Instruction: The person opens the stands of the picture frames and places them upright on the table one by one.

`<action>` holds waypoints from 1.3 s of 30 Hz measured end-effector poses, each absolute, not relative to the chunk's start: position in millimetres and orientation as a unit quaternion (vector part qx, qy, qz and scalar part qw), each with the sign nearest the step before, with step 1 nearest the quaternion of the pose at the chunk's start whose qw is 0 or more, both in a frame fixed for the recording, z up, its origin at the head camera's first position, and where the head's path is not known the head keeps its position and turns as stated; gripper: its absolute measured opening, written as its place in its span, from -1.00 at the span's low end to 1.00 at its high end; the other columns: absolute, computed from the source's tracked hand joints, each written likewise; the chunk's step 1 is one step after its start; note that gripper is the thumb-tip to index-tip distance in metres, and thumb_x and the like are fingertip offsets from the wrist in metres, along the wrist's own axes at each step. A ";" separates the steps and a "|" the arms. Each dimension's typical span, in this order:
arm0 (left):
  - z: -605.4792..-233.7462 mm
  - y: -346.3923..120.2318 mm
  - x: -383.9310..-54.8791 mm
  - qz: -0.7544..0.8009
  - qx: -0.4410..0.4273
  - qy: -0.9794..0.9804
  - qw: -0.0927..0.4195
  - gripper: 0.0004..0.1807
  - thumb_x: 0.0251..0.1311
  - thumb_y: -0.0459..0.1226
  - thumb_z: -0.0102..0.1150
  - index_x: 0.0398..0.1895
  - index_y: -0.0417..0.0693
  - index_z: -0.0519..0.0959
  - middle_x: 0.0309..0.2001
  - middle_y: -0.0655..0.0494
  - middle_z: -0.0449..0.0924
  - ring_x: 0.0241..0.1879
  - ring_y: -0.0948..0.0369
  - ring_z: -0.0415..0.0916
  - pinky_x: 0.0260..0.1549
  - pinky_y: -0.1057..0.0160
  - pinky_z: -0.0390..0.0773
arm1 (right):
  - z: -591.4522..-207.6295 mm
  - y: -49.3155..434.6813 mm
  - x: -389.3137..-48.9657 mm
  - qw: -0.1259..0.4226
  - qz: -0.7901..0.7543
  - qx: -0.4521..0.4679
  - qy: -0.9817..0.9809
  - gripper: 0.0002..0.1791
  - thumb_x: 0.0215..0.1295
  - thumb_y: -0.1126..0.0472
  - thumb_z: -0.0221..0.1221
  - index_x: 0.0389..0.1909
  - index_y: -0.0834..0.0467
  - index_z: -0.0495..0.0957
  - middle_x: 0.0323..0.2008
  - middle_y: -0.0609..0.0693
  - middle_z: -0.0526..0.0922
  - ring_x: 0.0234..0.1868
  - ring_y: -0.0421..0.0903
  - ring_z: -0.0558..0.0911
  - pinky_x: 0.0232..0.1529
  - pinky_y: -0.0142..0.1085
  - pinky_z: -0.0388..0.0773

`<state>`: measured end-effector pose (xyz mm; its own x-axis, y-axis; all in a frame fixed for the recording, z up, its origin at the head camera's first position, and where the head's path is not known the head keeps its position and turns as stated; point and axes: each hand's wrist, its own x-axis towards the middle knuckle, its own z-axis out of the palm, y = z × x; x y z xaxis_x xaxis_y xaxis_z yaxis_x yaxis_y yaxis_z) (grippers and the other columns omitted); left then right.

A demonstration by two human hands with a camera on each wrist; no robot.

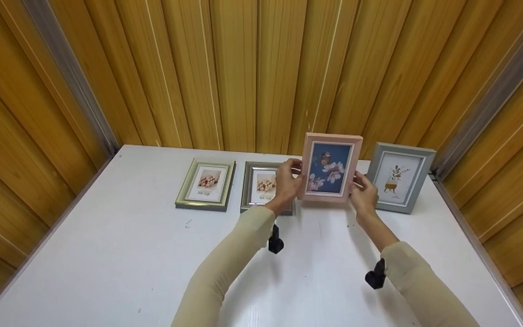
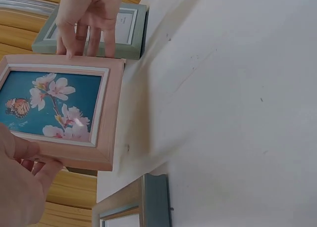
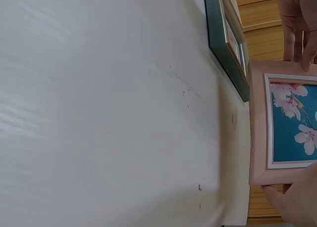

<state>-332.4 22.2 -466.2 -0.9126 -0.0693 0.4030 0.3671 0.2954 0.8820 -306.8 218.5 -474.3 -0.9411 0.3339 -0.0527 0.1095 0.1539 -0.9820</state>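
A pink picture frame (image 1: 332, 197) with a white inner border is held upright between both hands, its bottom edge appearing just above the white table. Its picture (image 2: 54, 106) shows pale blossoms and a butterfly on blue. My left hand (image 1: 287, 181) grips the frame's left side, thumb toward the front. On the opposite side, my right hand (image 1: 364, 193) holds the right edge, with its fingers partly hidden behind the frame. Close to the right hand stands a grey-green picture frame (image 1: 418, 186) with a potted-plant print. Behind the left wrist is a silver-grey picture frame (image 1: 246, 188), partly covered.
A gold-green picture frame (image 1: 184, 190) stands farther left in the same row. The frames are near the back edge of the white table (image 1: 107, 254). Wood-patterned panels (image 1: 234, 77) rise behind and at both sides. A black device (image 1: 276, 240) hangs at each wrist.
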 end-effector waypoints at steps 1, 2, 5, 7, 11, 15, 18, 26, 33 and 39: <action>-470.3 24.9 -332.9 -0.588 -0.098 -0.782 0.183 -0.69 0.10 -0.65 0.15 -0.06 -0.39 0.60 -0.13 -0.26 0.70 -0.16 -0.08 0.70 -0.04 0.05 0.70 | -477.6 220.1 -303.9 0.089 0.629 -0.147 -0.758 -0.44 0.54 0.35 -0.05 0.52 0.16 0.29 0.41 0.21 0.44 0.36 0.04 0.48 0.17 -0.34 0.55; -474.5 28.3 -333.5 -0.586 -0.102 -0.784 0.179 -0.69 0.10 -0.65 0.14 -0.06 -0.39 0.60 -0.13 -0.26 0.70 -0.16 -0.08 0.70 -0.05 0.06 0.70 | -481.3 222.4 -300.8 0.090 0.624 -0.149 -0.762 -0.43 0.53 0.36 -0.06 0.53 0.17 0.28 0.42 0.23 0.43 0.40 0.07 0.46 0.23 -0.30 0.52; -486.4 41.1 -336.0 -0.578 -0.115 -0.790 0.170 -0.69 0.11 -0.65 0.13 -0.05 -0.41 0.60 -0.12 -0.27 0.71 -0.15 -0.08 0.72 -0.07 0.09 0.71 | -491.4 231.4 -291.5 0.095 0.613 -0.154 -0.769 -0.39 0.50 0.38 -0.07 0.55 0.18 0.22 0.46 0.25 0.38 0.48 0.13 0.39 0.43 -0.17 0.39; -493.2 50.4 -337.5 -0.574 -0.117 -0.794 0.163 -0.69 0.12 -0.64 0.14 -0.05 -0.40 0.60 -0.12 -0.25 0.71 -0.15 -0.06 0.72 -0.09 0.14 0.71 | -497.1 237.4 -286.5 0.097 0.612 -0.157 -0.769 -0.37 0.50 0.37 -0.08 0.56 0.18 0.18 0.49 0.26 0.33 0.51 0.16 0.35 0.49 -0.09 0.33; -501.5 64.3 -337.5 -0.559 -0.103 -0.808 0.154 -0.69 0.16 -0.59 0.19 -0.01 -0.32 0.62 -0.09 -0.18 0.72 -0.11 0.02 0.71 -0.03 0.22 0.68 | -503.3 244.8 -281.2 0.088 0.611 -0.164 -0.769 -0.34 0.52 0.34 -0.11 0.60 0.12 0.10 0.55 0.22 0.25 0.56 0.14 0.28 0.53 -0.06 0.27; -500.3 67.6 -337.9 -0.533 -0.092 -0.823 0.173 -0.68 0.21 -0.52 0.23 0.04 -0.23 0.62 -0.07 -0.10 0.71 -0.05 0.07 0.67 0.08 0.22 0.57 | -503.3 243.9 -283.4 0.106 0.610 -0.161 -0.768 -0.32 0.48 0.40 -0.12 0.60 0.13 0.10 0.54 0.22 0.26 0.56 0.14 0.28 0.54 -0.04 0.25; -496.0 64.4 -339.4 -0.523 -0.089 -0.828 0.181 -0.68 0.22 -0.50 0.24 0.06 -0.22 0.61 -0.07 -0.09 0.71 -0.04 0.05 0.65 0.11 0.18 0.53 | -501.0 239.2 -286.3 0.116 0.611 -0.157 -0.768 -0.31 0.43 0.44 -0.13 0.59 0.18 0.12 0.53 0.24 0.27 0.55 0.17 0.29 0.54 -0.04 0.25; -495.2 52.5 -342.2 -0.522 -0.087 -0.834 0.158 -0.68 0.24 -0.52 0.21 0.07 -0.26 0.59 -0.08 -0.12 0.70 -0.05 0.04 0.67 0.02 0.22 0.63 | -503.9 228.5 -289.5 0.109 0.606 -0.147 -0.774 -0.30 0.41 0.44 -0.15 0.59 0.22 0.09 0.55 0.25 0.23 0.56 0.17 0.26 0.54 -0.06 0.24; -503.0 24.3 -339.6 -0.482 -0.131 -0.855 0.143 -0.64 0.25 -0.51 0.17 0.12 -0.39 0.49 -0.01 -0.29 0.62 0.03 -0.10 0.58 0.07 0.04 0.59 | -500.5 219.6 -292.0 0.108 0.585 -0.151 -0.789 -0.34 0.40 0.41 -0.12 0.54 0.32 0.16 0.46 0.33 0.32 0.52 0.19 0.29 0.55 -0.04 0.23; -494.7 -13.7 -338.3 -0.379 -0.140 -0.909 0.101 -0.64 0.29 -0.49 0.12 0.16 -0.29 0.52 0.08 -0.19 0.63 0.13 -0.03 0.56 0.15 0.05 0.58 | -487.9 218.5 -295.7 0.120 0.564 -0.170 -0.799 -0.49 0.39 0.39 -0.07 0.36 0.33 0.38 0.22 0.29 0.49 0.24 0.07 0.45 0.24 -0.25 0.38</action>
<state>-338.3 -13.7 -494.7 -0.9403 0.1783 0.2900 0.3316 0.6727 0.6614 -295.7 218.5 -487.9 -0.9133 0.4073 0.0005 0.1360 0.3062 -0.9422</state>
